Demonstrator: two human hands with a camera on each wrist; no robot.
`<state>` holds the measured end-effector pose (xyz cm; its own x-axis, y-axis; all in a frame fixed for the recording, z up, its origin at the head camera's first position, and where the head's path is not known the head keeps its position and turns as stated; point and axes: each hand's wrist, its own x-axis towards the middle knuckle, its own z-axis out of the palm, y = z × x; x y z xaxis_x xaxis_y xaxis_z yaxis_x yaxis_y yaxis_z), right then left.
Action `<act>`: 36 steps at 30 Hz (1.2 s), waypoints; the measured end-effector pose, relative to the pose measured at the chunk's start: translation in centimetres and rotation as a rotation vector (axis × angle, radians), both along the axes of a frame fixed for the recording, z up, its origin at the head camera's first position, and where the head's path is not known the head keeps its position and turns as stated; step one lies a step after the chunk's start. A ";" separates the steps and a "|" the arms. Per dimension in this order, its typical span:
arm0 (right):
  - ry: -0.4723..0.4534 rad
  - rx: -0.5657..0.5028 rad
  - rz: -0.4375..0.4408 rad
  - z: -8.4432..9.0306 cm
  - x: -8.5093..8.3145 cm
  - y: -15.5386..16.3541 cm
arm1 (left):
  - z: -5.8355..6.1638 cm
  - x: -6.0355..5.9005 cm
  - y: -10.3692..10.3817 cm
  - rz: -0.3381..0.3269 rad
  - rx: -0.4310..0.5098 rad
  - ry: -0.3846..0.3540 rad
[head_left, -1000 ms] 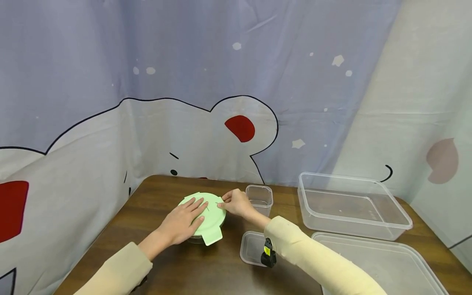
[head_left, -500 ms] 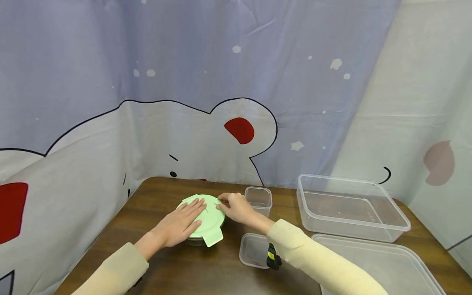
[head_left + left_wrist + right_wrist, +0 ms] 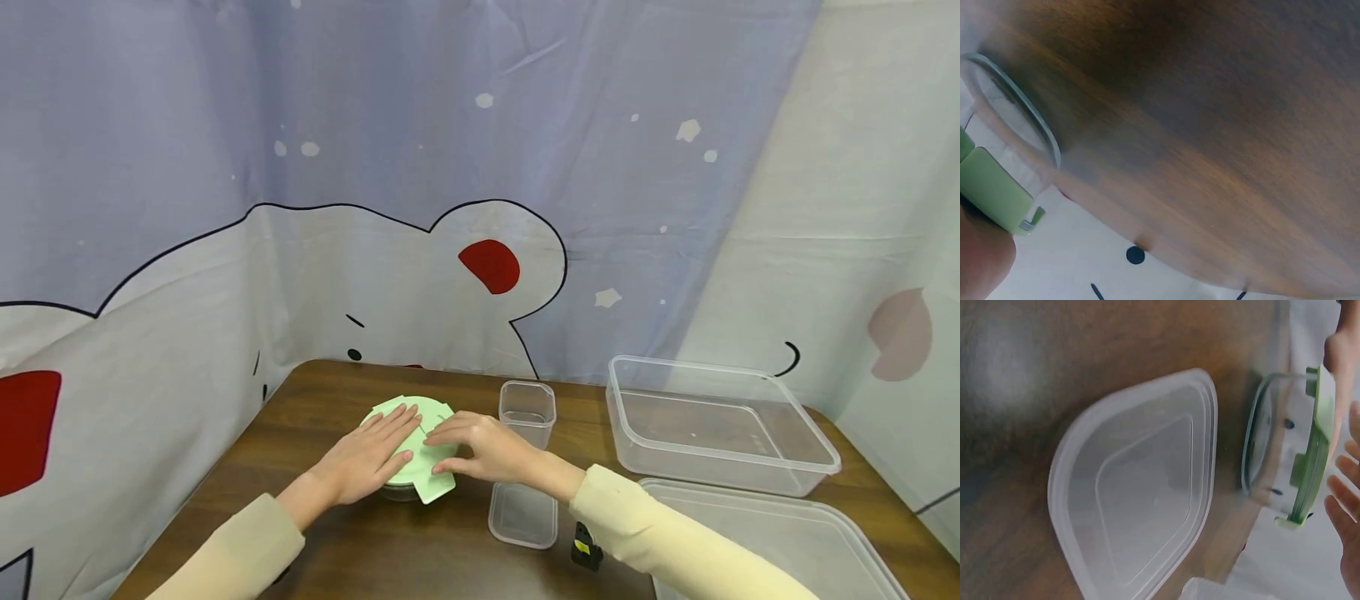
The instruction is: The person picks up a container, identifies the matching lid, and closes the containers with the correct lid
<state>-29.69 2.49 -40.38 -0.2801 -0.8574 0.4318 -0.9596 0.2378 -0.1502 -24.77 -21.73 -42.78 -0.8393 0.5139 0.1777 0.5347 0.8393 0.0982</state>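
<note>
A round glass bowl (image 3: 1272, 440) stands on the table with a light green lid (image 3: 429, 408) on top. The lid has tabs at its edge; one front tab (image 3: 433, 490) sticks outward, and another tab (image 3: 994, 190) points down in the left wrist view. My left hand (image 3: 363, 458) rests flat on the lid with straight fingers. Over the lid's right side is my right hand (image 3: 483, 448), its fingers loosely bent and spread, holding nothing. From the right wrist, its fingertips (image 3: 1338, 515) appear beside the lid; whether they touch it, I cannot tell.
A small clear container (image 3: 527, 408) stands behind my right hand, and its clear lid (image 3: 522, 517) lies in front. On the right are a large clear box (image 3: 720, 417) and a big flat lid (image 3: 780, 542). A printed curtain (image 3: 375, 275) hangs behind the table (image 3: 337, 558).
My right hand has left the lid's right rear edge and come forward toward the front tab, its fingers opening out. The left hand stays flat on the lid.
</note>
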 end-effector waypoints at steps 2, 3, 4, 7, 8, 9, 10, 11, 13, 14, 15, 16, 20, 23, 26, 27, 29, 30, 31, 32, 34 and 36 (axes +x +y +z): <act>0.034 0.021 0.038 0.0 0.3 0.0 | 0.0 0.0 0.0 0.000 0.000 -0.001; 0.043 0.032 0.049 0.0 0.4 -0.1 | 0.0 0.0 0.0 0.001 -0.001 0.000; 0.054 0.044 0.057 -0.1 0.5 -0.1 | 0.0 0.0 0.0 0.002 0.000 0.000; 0.042 0.074 0.065 -0.1 0.6 -0.2 | -0.1 -0.1 0.1 0.002 0.002 0.003; 0.032 0.084 0.067 -0.1 0.7 -0.2 | -0.1 -0.1 0.1 0.001 0.003 0.003; 0.023 0.094 0.071 -0.1 0.7 -0.3 | -0.1 -0.1 0.1 0.000 0.005 0.001; 0.019 0.100 0.076 -0.1 0.7 -0.3 | -0.1 -0.1 0.1 0.000 0.006 -0.001; 0.018 0.105 0.082 0.0 0.7 -0.3 | -0.1 -0.1 0.1 -0.001 0.007 -0.003; 0.029 0.112 0.095 0.0 0.7 -0.4 | -0.1 -0.1 0.1 -0.001 0.009 -0.008; 0.034 0.114 0.100 0.0 0.7 -0.5 | -0.1 -0.1 0.1 -0.001 0.010 -0.009; 0.043 0.116 0.103 0.0 0.7 -0.6 | -0.1 -0.1 0.1 -0.001 0.013 -0.012; 0.055 0.116 0.105 0.0 0.8 -0.6 | -0.1 -0.1 0.0 -0.002 0.016 -0.013; 0.106 0.124 0.098 0.0 0.9 -0.8 | -0.1 0.0 0.0 -0.007 0.034 -0.020; 0.165 0.128 0.093 -0.1 1.0 -1.0 | -0.1 0.1 -0.1 -0.010 0.038 -0.012; 0.229 0.133 0.093 -0.3 1.0 -1.0 | -0.2 0.1 -0.1 -0.012 0.036 0.006; 0.248 0.134 0.093 -0.3 1.1 -1.0 | -0.2 0.1 -0.1 -0.013 0.037 0.010; 0.287 0.134 0.093 -0.5 1.1 -1.0 | -0.2 0.1 -0.1 -0.014 0.040 0.015; 0.307 0.134 0.092 -0.5 1.1 -1.0 | -0.2 0.1 -0.1 -0.015 0.043 0.016; 0.321 0.132 0.092 -0.5 1.1 -1.0 | -0.2 0.1 -0.1 -0.014 0.045 0.014; 0.330 0.127 0.093 -0.5 1.2 -1.1 | -0.2 0.1 -0.1 -0.014 0.046 0.012; 0.344 0.120 0.095 -0.6 1.2 -1.1 | -0.3 0.1 0.0 -0.011 0.045 0.007; 0.349 0.114 0.095 -0.6 1.3 -1.1 | -0.2 0.0 0.0 -0.008 0.047 0.002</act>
